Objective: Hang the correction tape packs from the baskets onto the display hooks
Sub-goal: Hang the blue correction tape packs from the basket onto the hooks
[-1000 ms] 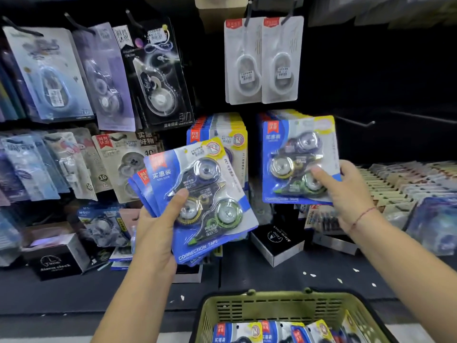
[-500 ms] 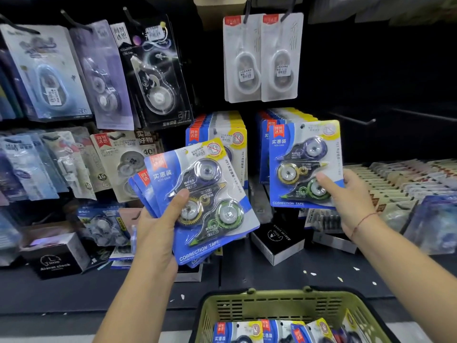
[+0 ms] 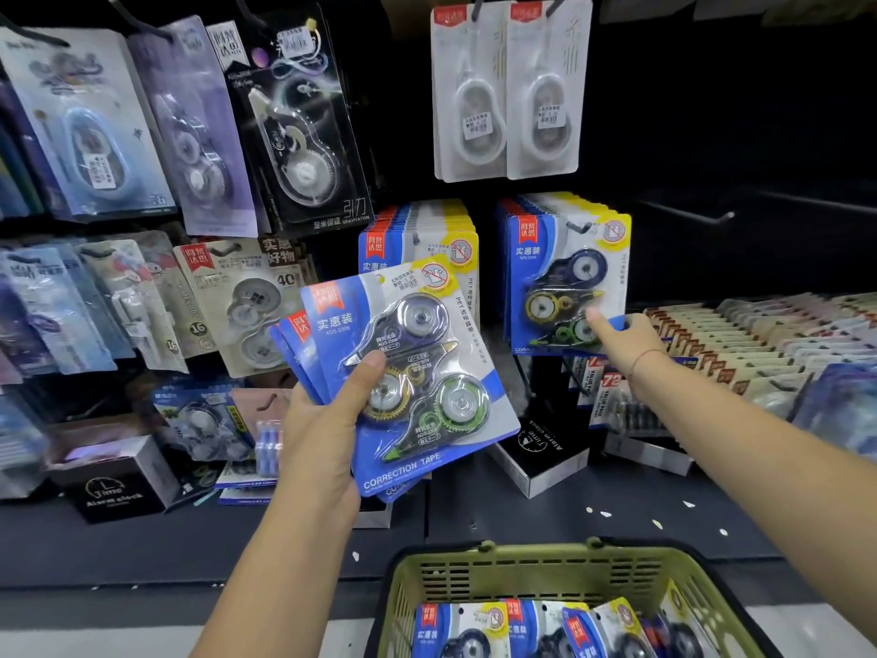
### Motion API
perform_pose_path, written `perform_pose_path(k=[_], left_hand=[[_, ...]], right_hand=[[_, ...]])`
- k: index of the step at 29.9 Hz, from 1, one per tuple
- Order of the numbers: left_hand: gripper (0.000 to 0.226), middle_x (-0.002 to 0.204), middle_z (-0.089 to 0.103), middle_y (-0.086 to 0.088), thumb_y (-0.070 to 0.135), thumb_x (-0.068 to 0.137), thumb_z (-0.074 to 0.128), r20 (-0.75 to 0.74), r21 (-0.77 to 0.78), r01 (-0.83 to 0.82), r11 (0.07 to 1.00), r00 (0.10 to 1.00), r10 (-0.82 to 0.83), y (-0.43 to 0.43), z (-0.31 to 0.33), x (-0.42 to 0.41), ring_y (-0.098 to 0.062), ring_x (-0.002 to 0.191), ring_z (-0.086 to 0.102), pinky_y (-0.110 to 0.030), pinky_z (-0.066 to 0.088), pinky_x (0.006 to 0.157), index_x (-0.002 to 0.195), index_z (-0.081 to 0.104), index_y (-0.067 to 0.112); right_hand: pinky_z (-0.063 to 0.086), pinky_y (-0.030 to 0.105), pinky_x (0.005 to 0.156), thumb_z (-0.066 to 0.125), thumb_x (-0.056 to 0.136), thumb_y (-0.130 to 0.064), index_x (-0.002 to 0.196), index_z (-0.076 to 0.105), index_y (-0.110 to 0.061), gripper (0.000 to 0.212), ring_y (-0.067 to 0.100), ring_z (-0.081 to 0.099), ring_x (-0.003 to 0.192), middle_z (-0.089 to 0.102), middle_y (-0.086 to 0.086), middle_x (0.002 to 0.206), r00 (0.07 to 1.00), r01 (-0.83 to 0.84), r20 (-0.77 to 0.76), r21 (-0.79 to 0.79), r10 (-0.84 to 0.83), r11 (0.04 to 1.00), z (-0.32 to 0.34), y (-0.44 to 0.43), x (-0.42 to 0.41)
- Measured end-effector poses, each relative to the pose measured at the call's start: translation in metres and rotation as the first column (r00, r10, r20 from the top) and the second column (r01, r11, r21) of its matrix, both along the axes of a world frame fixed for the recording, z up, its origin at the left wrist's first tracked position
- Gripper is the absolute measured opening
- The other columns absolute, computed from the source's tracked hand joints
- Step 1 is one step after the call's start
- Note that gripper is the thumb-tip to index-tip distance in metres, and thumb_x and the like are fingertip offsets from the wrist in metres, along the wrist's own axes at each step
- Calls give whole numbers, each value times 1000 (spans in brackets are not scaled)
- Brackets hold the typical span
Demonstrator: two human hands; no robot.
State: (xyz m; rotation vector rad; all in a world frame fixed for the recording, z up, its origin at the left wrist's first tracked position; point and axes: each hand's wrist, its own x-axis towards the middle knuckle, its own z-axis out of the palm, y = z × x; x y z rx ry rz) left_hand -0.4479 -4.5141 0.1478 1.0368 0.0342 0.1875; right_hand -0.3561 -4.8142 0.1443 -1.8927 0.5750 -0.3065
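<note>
Your left hand (image 3: pixel 322 434) grips fanned blue-card correction tape packs (image 3: pixel 417 372) above the green plastic basket (image 3: pixel 522 560) as ready supply; your right hand (image 3: pixel 621 337) pinches a hung pack (image 3: pixel 560 277) by its lower corner, up-right of the basket, likely seating it on its hook (image 3: pixel 576 226).

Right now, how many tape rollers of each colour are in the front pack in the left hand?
Front pack in the left hand:
Dark purple roller: 1
Yellow roller: 1
Green roller: 1
Total: 3
</note>
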Motion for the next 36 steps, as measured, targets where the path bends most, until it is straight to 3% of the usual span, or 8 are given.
perform_pose_path(k=[3, 7, 12, 15, 20, 24, 31, 36], left_hand=[[53, 103, 79, -6, 26, 64, 81, -11, 6, 7, 1000, 1000, -7, -3, -2, 0, -24, 82, 77, -35, 60, 58, 115, 68, 22], [58, 104, 78, -7, 27, 62, 83, -14, 9, 17, 1000, 1000, -17, -10, -5, 0, -25, 84, 77, -36, 61, 59, 118, 68, 20], [62, 105, 78, -8, 26, 61, 84, -5, 19, 39, 999, 999, -39, -22, -8, -5, -28, 86, 77, -36, 61, 60, 119, 66, 17], [64, 104, 78, -6, 29, 58, 85, 12, 25, 17, 1000, 1000, -17, -25, -11, -7, -26, 86, 77, -34, 60, 60, 118, 67, 17], [48, 99, 79, 0, 29, 68, 78, 28, -19, -3, 1000, 1000, 4, -21, -14, -3, -16, 80, 77, -27, 59, 57, 113, 68, 18], [49, 103, 79, -2, 31, 66, 80, -13, -22, -18, 1000, 1000, 18, -13, -17, 2, -17, 80, 77, -29, 59, 57, 112, 68, 20], [13, 81, 79, 8, 16, 85, 75, 24, -73, -172, 982, 984, 175, 3, -12, 9, -8, 67, 74, -25, 57, 51, 92, 68, 25], [15, 73, 76, 15, 12, 91, 71, 42, -61, -187, 981, 981, 190, 1, -10, 9, -3, 63, 73, -21, 56, 50, 92, 65, 26]], right_hand=[[35, 47, 106, 62, 90, -48, 141, 36, -7, 70, 36, 40, 128, 37, 17, 142, 992, 116, 53, -132, -110, 984, 2, 10, -17], [43, 29, 92, 65, 88, -44, 120, 49, -18, 44, 15, 56, 109, 58, -3, 114, 945, -164, 288, -1, 157, 987, 4, 57, -66], [49, 10, 77, 69, 67, -62, 111, 53, -32, 56, -12, 61, 87, 66, -20, 99, 847, -497, 264, 87, 461, 864, 0, 110, -117], [54, 18, 77, 82, 75, -32, 110, 56, -22, 45, 4, 67, 86, 69, -11, 94, 873, -452, 263, 127, 410, 883, -3, 115, -119], [57, 30, 77, 85, 71, -20, 101, 57, -17, 41, 16, 69, 85, 70, 0, 93, 890, -392, 306, 138, 337, 910, -1, 111, -115], [54, 19, 65, 83, 71, -19, 99, 57, -16, 38, 5, 68, 78, 69, -3, 91, 875, -385, 380, 170, 300, 907, -1, 95, -110], [52, 29, 78, 78, 80, -24, 104, 62, -13, 30, 15, 67, 87, 71, 2, 99, 866, -161, 497, 172, 56, 972, 7, 35, -86], [53, 42, 85, 74, 84, -31, 102, 61, -19, 25, 23, 66, 94, 69, 8, 105, 882, -77, 470, 82, 30, 994, 4, 3, -62]])
